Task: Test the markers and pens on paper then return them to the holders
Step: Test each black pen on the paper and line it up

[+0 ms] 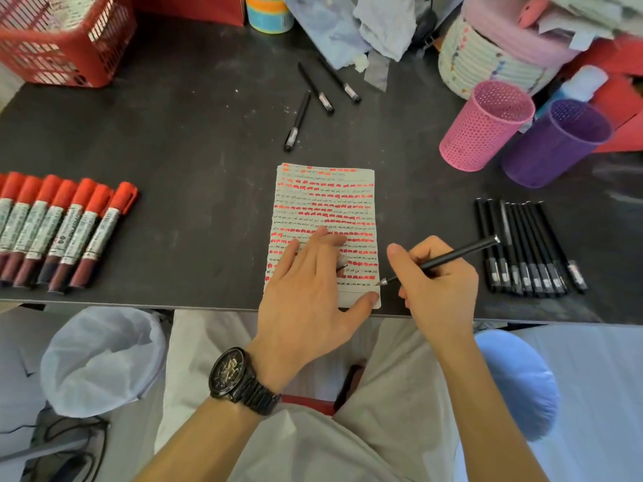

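A sheet of paper (323, 203) covered in rows of red and black test marks lies at the table's front edge. My left hand (306, 290) presses on its lower part with spread fingers, and a pen cap (342, 263) is tucked under the curled index finger. My right hand (438, 283) grips an uncapped black pen (452, 256), its tip at the paper's lower right edge. A row of several black pens (529, 248) lies to the right. Several red markers (59, 231) lie at the left. A pink mesh holder (487, 125) and a purple holder (556, 144) stand back right.
Three more black pens (315, 99) lie loose behind the paper. A red basket (66, 40) is at the back left. Crumpled paper, a tape roll (269, 12) and a woven basket (483, 60) crowd the back. A lined bin (104, 360) stands below the table's left.
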Demonstrator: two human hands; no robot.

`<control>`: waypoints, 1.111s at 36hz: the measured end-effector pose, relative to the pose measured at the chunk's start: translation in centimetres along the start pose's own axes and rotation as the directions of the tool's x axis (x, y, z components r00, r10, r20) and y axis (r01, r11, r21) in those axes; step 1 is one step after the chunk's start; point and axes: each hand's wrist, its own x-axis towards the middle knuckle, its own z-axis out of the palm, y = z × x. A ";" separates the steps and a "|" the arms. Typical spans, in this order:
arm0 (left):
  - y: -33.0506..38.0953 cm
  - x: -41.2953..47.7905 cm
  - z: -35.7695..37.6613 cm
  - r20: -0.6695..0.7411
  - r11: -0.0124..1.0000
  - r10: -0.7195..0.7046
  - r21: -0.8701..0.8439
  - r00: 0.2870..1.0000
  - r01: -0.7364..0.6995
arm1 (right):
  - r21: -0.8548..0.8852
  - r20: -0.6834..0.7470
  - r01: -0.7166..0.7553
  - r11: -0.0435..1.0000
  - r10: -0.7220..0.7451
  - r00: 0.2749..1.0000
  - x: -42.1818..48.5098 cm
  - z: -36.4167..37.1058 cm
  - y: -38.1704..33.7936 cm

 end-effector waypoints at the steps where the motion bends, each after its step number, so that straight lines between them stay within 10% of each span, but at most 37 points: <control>1: 0.0 0.0 0.0 -0.004 1.000 0.002 -0.002 1.000 -0.002 | -0.013 -0.006 0.006 1.000 -0.006 1.000 -0.1 0.0 0.1; 40: -0.4 0.1 0.2 -0.011 0.999 0.004 -0.049 1.000 -0.005 | -0.057 0.005 0.076 0.995 -0.075 0.997 -0.1 0.2 0.4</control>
